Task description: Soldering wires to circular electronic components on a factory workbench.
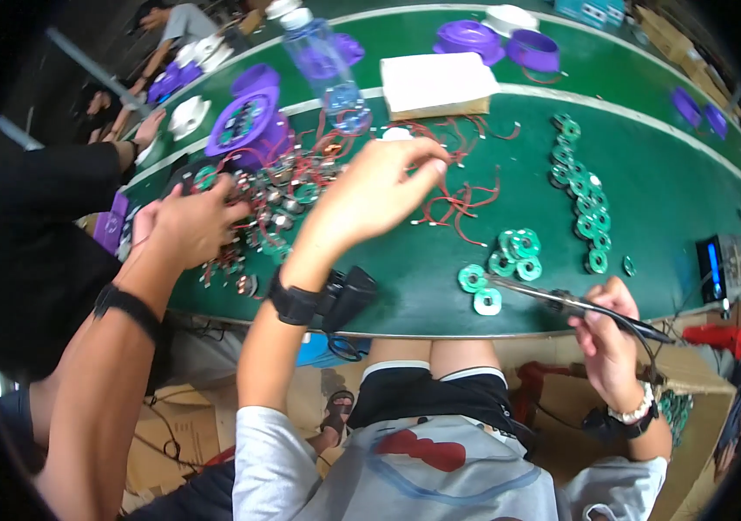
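The fingers of the right hand (609,343) are wrapped around the handle of a soldering iron (531,293), whose long axis runs leftward from that grip and slightly away from the body. The relation that counts lies at its far end: the metal tip is at the right edge of a green ring (464,280), though whether it touches or stops just beside it I cannot tell. A second ring (479,304) sits nearer the body from that tip, and a small cluster of rings (522,246) just beyond it. The left hand (392,187) is up and left of the tip, its thumb and forefinger bent close together; I cannot tell whether they pinch anything. Loose red wires (453,201) spread below and right of those fingers, between them and the ring (the hand farther left, over the jumbled heap (283,204), is a co-worker's). Only the iron bridges the gap; both hands' bare fingers are well apart from the ring.
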{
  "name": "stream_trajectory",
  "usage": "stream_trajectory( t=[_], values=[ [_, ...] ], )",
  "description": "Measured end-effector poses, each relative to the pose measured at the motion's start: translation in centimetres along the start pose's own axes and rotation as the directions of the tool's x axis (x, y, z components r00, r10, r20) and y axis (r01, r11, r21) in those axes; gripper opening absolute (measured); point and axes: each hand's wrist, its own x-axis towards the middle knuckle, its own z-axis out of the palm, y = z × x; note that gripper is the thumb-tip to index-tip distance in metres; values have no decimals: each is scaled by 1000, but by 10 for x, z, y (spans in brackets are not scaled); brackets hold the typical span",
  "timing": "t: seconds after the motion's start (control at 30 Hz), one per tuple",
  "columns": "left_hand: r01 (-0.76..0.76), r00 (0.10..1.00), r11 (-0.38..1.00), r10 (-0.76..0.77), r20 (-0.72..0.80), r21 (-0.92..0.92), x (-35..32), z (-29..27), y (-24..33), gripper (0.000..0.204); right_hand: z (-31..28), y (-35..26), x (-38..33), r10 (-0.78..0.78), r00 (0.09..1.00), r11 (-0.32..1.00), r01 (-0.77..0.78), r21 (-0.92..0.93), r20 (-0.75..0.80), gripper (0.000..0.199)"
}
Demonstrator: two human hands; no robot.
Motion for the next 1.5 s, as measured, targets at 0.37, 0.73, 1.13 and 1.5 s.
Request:
stream_trajectory(
  t=[0.37, 0.73, 1.13, 1.5],
  values=[
    [40, 827, 988, -115, -550, -147, -144, 75, -16, 10, -25, -10, -4, -122, 991, 990, 125, 60, -53, 10],
    [473, 837, 674, -144, -528, 567, -150, 27, -45, 21, -36, -6, -6, -95, 995, 990, 98, 101, -35, 13],
    [504, 791, 728, -173, -587, 465, -163, 16, -71, 13, -27, -4, -3, -63, 989, 993, 76, 94, -132, 11],
    [66, 612, 953, -273, -742, -296, -126, -20, -32, 4, -23, -10, -2, -24, 991, 997, 33, 66, -134, 10]
  ],
)
